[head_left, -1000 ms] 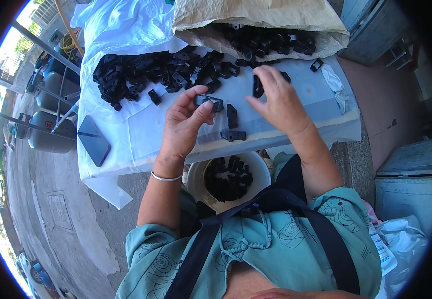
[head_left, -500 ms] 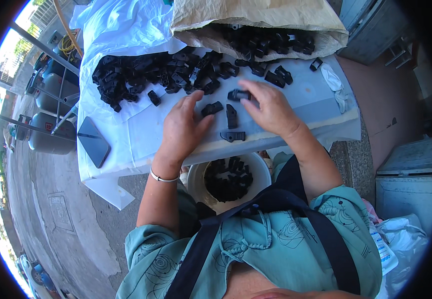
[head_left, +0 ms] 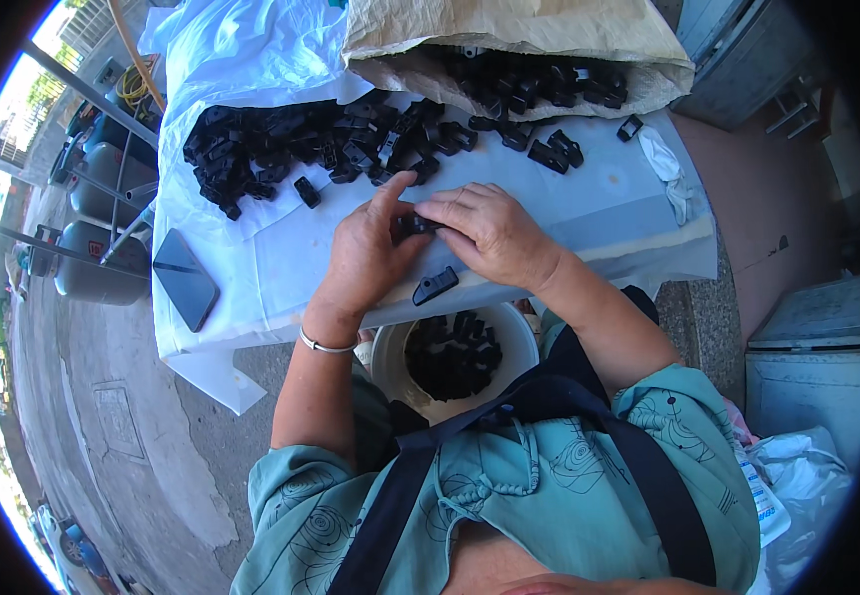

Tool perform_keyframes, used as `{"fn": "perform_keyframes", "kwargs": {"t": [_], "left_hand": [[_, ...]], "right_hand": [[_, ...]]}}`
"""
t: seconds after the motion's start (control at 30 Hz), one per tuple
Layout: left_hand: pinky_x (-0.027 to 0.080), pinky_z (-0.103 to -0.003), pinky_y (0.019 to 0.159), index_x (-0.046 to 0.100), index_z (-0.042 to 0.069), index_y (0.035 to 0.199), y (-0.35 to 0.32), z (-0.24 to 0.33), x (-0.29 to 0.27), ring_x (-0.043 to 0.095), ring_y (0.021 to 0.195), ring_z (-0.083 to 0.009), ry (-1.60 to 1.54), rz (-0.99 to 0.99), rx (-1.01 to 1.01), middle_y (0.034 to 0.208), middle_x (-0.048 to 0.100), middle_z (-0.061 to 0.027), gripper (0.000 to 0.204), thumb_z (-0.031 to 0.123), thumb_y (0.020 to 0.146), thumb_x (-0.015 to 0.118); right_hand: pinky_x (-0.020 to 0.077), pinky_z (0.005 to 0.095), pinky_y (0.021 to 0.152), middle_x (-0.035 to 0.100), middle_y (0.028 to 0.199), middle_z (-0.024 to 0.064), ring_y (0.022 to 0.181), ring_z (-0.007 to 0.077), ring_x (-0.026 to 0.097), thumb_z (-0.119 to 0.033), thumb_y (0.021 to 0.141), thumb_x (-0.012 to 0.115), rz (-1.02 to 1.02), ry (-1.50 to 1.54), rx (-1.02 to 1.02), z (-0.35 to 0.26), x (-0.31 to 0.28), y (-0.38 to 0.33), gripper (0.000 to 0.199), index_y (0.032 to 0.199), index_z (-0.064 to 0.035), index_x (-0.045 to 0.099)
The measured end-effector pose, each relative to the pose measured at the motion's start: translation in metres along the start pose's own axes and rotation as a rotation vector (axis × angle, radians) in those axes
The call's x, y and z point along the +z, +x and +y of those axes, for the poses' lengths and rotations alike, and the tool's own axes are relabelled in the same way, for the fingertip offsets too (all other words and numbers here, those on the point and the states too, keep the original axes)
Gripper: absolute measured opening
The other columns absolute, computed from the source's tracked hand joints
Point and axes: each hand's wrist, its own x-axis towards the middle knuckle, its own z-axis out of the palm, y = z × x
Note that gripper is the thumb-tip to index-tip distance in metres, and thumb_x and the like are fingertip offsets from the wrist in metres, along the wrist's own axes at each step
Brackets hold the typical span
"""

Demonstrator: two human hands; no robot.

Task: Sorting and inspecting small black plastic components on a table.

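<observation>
Tabletop [head_left: 281,263]; black part [head_left: 416,226] between both grips [head_left: 363,248] [head_left: 494,233]

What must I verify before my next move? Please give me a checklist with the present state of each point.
1. Both hands at the work: ok; left hand and right hand meet at a black part.
2. Position of that part: cannot tell; the fingers hide much of it.
3. Loose part well away from the edge: not ok; it lies near the table's front edge.
4. Bucket uncovered: ok; black parts show inside.
5. Phone apart from the hands: ok; it lies at the table's left side.
</observation>
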Motion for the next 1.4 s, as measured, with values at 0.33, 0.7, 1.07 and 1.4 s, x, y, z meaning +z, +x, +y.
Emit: {"fn": "perform_keyframes", "kwargs": {"t": [0.33,0.7,1.07,1.4], "left_hand": [[0.056,-0.033,0.073,0.057,0.006,0.124,0.005,0.002,-0.004,0.068,0.081,-0.0243,0.059,-0.071,-0.004,0.094,0.07,-0.0121,0.057,0.004,0.072,0.079],[0.055,-0.036,0.077,0.058,0.007,0.119,0.002,0.004,-0.001,0.067,0.087,-0.029,-0.021,-0.084,-0.066,0.094,0.069,-0.0127,0.054,0.006,0.069,0.08],[0.053,-0.039,0.08,0.057,0.007,0.122,-0.001,0.002,-0.001,0.064,0.09,-0.0296,0.036,-0.041,0.043,0.099,0.068,-0.0129,0.058,0.007,0.069,0.08],[0.052,-0.034,0.069,0.06,0.006,0.118,-0.01,0.005,-0.002,0.064,0.076,-0.0244,0.018,0.134,0.13,0.094,0.068,-0.0107,0.048,0.004,0.074,0.078]], "right_hand": [[0.0491,0.0397,0.089,0.065,0.117,0.0135,0.103,0.0294,0.063,-0.001,0.081,0.064,0.001,-0.056,0.021,-0.001,0.002,-0.001,0.041,0.122,-0.0071,0.064],[0.0509,0.0429,0.09,0.065,0.114,0.0174,0.103,0.0331,0.064,-0.002,0.081,0.061,-0.062,0.112,0.092,-0.001,-0.007,-0.001,0.035,0.116,-0.0002,0.065],[0.0478,0.0409,0.089,0.064,0.114,0.0134,0.104,0.0289,0.062,-0.003,0.081,0.064,-0.062,-0.22,0.012,-0.016,0.0,-0.004,0.034,0.116,-0.0014,0.064],[0.0395,0.0401,0.093,0.06,0.122,0.0092,0.112,0.0267,0.058,-0.015,0.084,0.065,-0.112,-0.524,0.075,-0.031,0.006,-0.013,0.04,0.123,-0.0045,0.061]]}}
